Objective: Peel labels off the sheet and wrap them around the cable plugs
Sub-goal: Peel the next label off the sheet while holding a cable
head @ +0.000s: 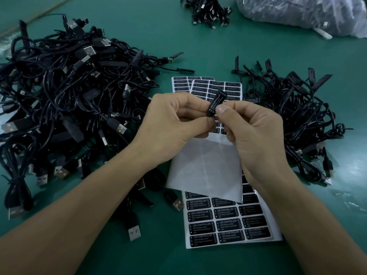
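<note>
Black plug point(215, 103) pinched, left hand point(174, 124), right hand point(256, 132), bag point(353, 26) — cables point(288, 10) inside

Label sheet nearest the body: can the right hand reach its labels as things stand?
Probably yes, once freed: lower rows of the label sheet lie bare near the right hand, which pinches the plug with the left hand.
</note>
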